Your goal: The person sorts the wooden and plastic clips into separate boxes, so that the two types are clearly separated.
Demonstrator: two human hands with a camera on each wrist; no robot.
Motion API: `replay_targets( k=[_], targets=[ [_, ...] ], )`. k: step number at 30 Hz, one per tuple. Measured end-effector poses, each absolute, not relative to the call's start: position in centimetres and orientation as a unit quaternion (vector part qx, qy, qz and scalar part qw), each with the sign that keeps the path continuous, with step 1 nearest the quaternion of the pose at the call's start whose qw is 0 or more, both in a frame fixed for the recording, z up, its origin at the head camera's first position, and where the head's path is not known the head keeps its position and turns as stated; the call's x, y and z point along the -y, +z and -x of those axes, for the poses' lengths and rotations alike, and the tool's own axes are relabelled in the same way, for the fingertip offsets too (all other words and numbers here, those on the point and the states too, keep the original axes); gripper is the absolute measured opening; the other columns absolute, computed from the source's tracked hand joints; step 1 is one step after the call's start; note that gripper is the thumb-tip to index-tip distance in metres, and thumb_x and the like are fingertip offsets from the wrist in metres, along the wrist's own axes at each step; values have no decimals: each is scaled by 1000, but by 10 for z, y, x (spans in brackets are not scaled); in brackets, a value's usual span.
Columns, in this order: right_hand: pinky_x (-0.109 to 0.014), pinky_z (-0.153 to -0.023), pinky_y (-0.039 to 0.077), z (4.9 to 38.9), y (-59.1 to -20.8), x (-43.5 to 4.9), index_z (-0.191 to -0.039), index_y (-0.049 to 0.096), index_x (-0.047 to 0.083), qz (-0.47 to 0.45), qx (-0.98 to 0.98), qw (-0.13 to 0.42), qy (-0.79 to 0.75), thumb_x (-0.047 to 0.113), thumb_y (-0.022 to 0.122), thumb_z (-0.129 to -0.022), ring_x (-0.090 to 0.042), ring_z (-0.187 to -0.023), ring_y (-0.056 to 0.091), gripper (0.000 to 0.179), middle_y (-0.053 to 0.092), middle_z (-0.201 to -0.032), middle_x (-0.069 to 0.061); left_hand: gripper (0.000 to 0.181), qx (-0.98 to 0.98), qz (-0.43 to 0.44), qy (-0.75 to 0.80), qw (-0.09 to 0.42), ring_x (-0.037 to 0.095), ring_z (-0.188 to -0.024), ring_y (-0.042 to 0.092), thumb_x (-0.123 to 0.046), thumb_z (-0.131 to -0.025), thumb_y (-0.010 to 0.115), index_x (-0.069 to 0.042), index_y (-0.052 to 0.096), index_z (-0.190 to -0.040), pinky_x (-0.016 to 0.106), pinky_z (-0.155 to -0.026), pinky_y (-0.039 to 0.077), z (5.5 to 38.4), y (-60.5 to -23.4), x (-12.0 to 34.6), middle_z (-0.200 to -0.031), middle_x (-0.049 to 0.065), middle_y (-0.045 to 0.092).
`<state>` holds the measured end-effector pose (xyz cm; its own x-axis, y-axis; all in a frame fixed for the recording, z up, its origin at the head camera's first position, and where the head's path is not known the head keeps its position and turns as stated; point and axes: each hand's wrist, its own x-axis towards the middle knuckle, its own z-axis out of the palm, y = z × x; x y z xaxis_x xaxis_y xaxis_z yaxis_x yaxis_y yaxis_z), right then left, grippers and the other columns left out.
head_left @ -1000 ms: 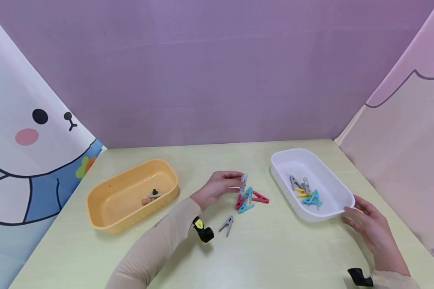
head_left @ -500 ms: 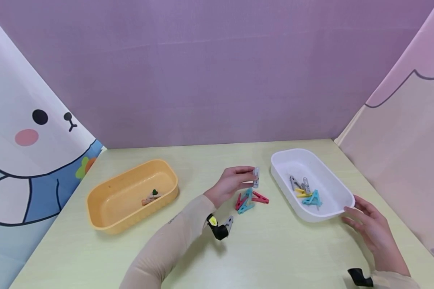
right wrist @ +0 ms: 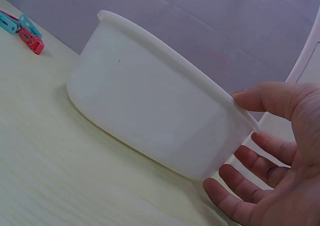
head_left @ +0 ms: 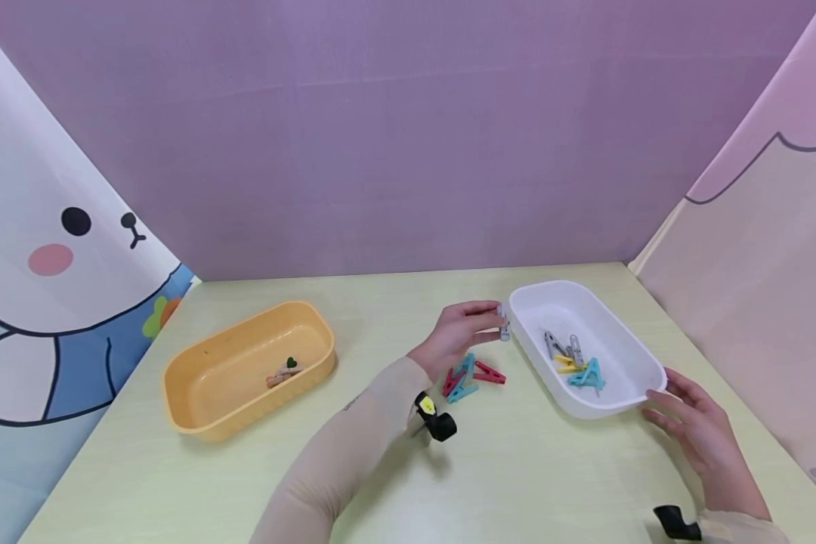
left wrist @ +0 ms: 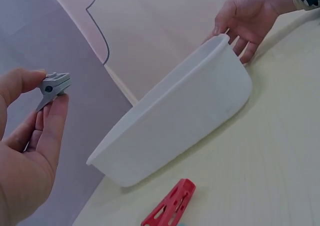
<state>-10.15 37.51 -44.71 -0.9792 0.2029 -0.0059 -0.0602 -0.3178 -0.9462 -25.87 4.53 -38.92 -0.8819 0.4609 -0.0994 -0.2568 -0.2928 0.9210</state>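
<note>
My left hand [head_left: 459, 332] pinches a grey clothespin [left wrist: 54, 84] between thumb and fingers. In the head view that clothespin is just left of the white plastic tray [head_left: 532, 378], near its rim. My right hand [head_left: 697, 431] holds the tray's near right corner, thumb at the rim and fingers against the outer wall. Inside the tray lie grey clothespins [head_left: 575, 349], a yellow clothespin [head_left: 567, 366] and a blue clothespin [head_left: 588, 374]. Between the arms on the table is a small pile with a red clothespin [head_left: 489, 372] and a blue clothespin [head_left: 462, 389].
A yellow-orange tray [head_left: 211, 412] stands on the left of the table [head_left: 517, 483], with a few small wooden clips [head_left: 284, 374] in it, one with a green top. A purple curtain [head_left: 408, 151] closes off the back, and printed fabric [head_left: 775, 287] hangs on the right.
My left hand has moved rightward from above the pile to the white tray's left edge, carrying the grey clothespin. Its forearm now mostly hides another grey clothespin on the table. My right hand stays put.
</note>
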Motion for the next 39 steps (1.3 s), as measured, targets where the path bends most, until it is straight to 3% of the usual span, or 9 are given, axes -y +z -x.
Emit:
replay_targets(
  k=[8,15,39],
  targets=[
    [-28,-72,61,102,-446,-374,-111,68,25,71,586,78,803,-10,56,-95,-9,-88,67,40,64,-105,8,33,-531,-89,812,225,23,-98,68,5,-89,69,4,67,-122,38,-88,58,259,-386,-61,-111,12,70],
    [-28,-71,61,102,-445,-374,-110,68,25,72,588,77,802,-10,55,-95,-9,-88,67,40,64,-105,8,32,-519,-75,822,220,20,-94,69,9,-87,69,8,66,-119,38,-86,59,259,-383,-77,-108,12,70],
    [-28,-72,61,101,-445,-374,-110,69,24,65,579,80,809,-13,53,-96,-9,-89,67,42,65,-105,8,22,-567,-31,801,188,21,-89,71,8,-81,76,1,74,-101,35,-77,61,259,-389,-128,-93,5,73]
  ],
)
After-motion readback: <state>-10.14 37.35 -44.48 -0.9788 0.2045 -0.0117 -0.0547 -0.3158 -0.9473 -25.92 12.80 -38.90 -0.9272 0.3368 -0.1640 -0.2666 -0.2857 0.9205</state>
